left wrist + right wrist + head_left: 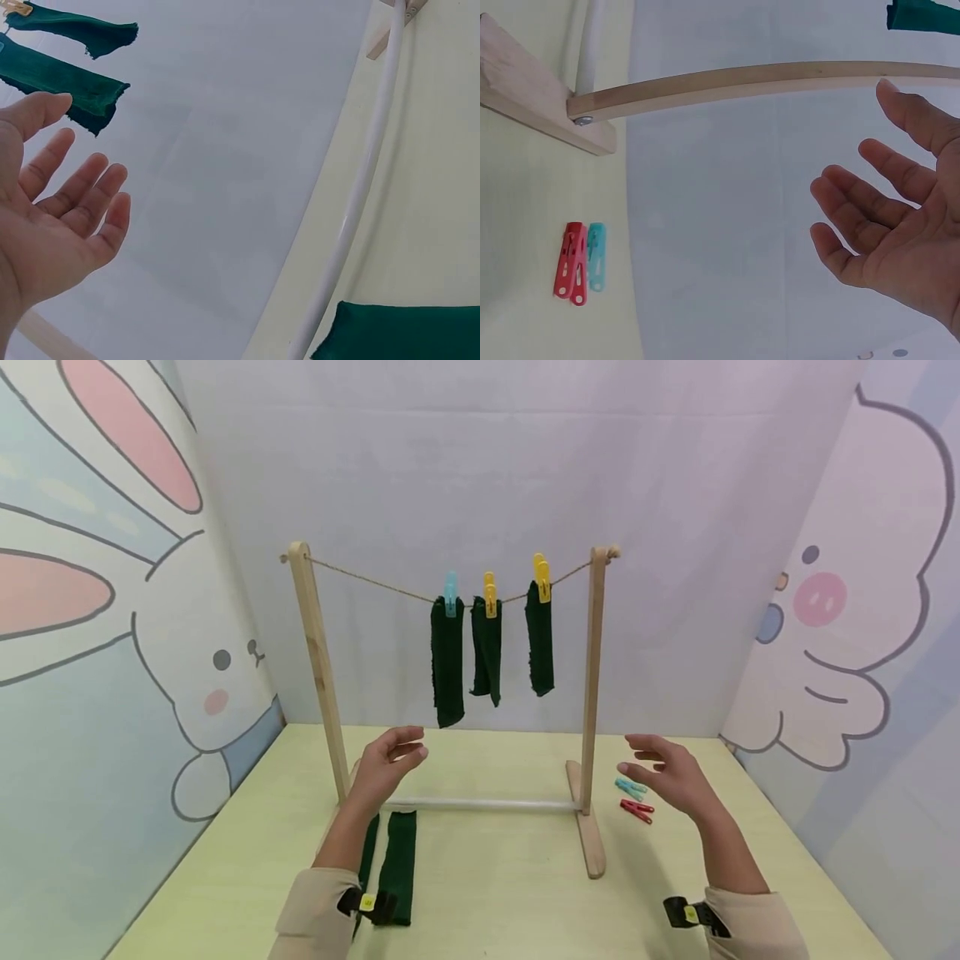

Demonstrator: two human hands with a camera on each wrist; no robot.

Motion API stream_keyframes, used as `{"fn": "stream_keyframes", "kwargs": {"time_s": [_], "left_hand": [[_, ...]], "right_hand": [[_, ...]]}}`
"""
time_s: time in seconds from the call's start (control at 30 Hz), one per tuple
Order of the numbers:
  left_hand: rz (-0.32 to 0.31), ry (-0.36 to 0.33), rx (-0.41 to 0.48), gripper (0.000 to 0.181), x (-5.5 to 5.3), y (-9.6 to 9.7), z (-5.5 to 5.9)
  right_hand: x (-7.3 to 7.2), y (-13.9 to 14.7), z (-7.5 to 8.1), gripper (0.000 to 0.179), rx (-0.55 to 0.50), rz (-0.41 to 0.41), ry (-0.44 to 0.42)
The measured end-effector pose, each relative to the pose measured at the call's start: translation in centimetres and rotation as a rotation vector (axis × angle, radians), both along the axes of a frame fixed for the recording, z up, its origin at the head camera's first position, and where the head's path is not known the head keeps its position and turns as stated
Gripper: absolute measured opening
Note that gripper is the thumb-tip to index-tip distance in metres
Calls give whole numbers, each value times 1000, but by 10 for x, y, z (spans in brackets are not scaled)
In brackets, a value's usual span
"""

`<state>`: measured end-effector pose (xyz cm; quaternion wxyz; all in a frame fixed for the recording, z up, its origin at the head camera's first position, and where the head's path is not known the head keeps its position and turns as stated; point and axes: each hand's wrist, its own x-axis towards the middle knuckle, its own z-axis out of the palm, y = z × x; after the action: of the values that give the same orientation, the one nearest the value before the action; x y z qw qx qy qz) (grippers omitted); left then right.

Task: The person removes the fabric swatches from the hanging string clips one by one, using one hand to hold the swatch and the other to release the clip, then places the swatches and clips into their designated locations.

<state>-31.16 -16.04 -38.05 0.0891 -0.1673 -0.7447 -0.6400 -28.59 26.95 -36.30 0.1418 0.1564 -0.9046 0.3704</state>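
Pale backdrop [405, 468], two cartoon-printed side panels [67, 760], one yellowish tabletop [487, 893]. Left hand [388, 767]: raised, fingers loosely bent, nothing gripped; the longest hanging strip [448, 668] is nearest. Right hand [666, 770]: likewise raised, fingers relaxed, nothing gripped, near the loose pegs [637, 810]. By this, the hung fabric's weight appears to be borne by pegs alone. Green strips, hung: three, each pinched at its top to the cord [375, 583], presumably so that slipping is prevented. Pegs on the cord: three, one light blue [451, 597], two yellow [491, 602]. Wooden posts [318, 660]: two, by which the sagging cord is held aloft. White crossbar [480, 805]: one, fixed low between the posts, apparently as a brace. Strips laid flat [399, 864]: two, at left, one partly hidden by the forearm; seemingly kept within reach. Loose pegs: two, one red, one light blue, laid at right, apart from the fabric.
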Motion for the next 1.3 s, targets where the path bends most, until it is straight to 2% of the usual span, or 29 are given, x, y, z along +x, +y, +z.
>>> {"fn": "stream_keyframes", "kwargs": {"time_s": [0.17,0.33,0.5,0.7,0.83,0.97,1.13,1.2,1.3], "left_hand": [[35,17,23,37,-5,4,3],[62,31,41,38,-12,11,6],[72,51,54,41,-21,16,9],[70,53,87,43,-30,21,15],[58,50,98,47,-34,24,20],[38,39,95,52,-36,27,25],[16,38,83,52,-25,33,42],[2,34,93,53,-25,33,43],[-17,18,118,55,-36,31,34]], "right_hand": [[3,-7,9,48,-21,16,78],[7,-13,17,42,-47,8,201],[14,-23,33,43,-56,33,290],[33,-46,65,43,-59,77,324],[39,-55,78,43,-51,96,340],[39,-58,86,45,-39,117,369],[38,-63,95,47,-34,140,385],[36,-65,98,47,-28,146,385],[27,-65,99,49,-24,154,391]]}}
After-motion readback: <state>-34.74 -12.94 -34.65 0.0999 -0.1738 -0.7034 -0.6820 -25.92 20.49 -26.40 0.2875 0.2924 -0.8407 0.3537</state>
